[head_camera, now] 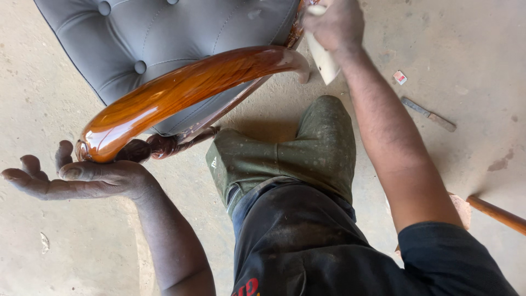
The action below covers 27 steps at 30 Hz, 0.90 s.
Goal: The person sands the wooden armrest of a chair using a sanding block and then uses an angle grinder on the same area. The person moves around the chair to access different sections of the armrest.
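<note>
A glossy orange-brown wooden armrest [181, 90] curves over a chair with grey button-tufted upholstery [159, 38]. My left hand [76, 175] lies palm up with fingers spread, under the armrest's scrolled front end and touching it. My right hand [334, 24] is closed on a folded pale sheet, like sandpaper [323, 60], held against the armrest's pale, unvarnished rear end. A dark turned wooden support [164, 145] shows below the armrest.
I crouch on a dusty concrete floor [66, 252], my knee in green trousers [307, 148] close to the chair. A chisel-like tool [427, 114] and a small red-and-white scrap [400, 77] lie at right. A wooden handle [496, 214] pokes in at the right edge.
</note>
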### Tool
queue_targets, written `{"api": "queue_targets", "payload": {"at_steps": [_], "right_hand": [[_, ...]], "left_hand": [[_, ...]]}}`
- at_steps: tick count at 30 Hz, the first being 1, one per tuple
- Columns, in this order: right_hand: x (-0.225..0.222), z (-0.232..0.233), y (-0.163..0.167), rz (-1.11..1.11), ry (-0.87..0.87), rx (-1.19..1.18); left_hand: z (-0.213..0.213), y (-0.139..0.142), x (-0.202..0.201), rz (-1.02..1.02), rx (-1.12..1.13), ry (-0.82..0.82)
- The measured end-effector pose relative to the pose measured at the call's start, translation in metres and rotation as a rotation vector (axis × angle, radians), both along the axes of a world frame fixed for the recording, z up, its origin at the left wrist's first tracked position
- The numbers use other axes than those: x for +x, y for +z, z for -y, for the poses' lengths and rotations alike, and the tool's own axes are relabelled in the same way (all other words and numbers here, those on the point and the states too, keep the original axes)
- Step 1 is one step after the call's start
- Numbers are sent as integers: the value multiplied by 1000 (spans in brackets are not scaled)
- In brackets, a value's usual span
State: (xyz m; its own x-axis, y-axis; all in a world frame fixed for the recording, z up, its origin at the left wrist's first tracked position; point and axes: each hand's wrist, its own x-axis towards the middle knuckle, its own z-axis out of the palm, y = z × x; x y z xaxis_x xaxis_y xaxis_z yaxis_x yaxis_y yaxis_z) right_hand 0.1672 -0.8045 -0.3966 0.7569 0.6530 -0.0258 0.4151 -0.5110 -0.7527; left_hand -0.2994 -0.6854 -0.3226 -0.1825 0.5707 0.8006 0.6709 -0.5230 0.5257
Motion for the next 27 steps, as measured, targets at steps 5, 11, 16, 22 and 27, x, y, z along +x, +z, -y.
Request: {"api": "queue_targets", "payload": {"at_steps": [5, 11, 16, 22, 27], "right_hand": [[1, -5, -4, 149, 0, -54], [2, -6, -8, 129, -14, 2], [1, -4, -5, 212, -66, 116], [-3, -2, -2, 196, -45, 62], [-7, 0, -3, 184, -23, 59]], "left_hand": [[-4, -1, -2, 8, -15, 19], [-3, -4, -3, -1, -8, -15], [-2, -6, -3, -17, 11, 2], [-1, -5, -4, 2, -22, -34], [0, -5, 0, 0, -8, -17]]}}
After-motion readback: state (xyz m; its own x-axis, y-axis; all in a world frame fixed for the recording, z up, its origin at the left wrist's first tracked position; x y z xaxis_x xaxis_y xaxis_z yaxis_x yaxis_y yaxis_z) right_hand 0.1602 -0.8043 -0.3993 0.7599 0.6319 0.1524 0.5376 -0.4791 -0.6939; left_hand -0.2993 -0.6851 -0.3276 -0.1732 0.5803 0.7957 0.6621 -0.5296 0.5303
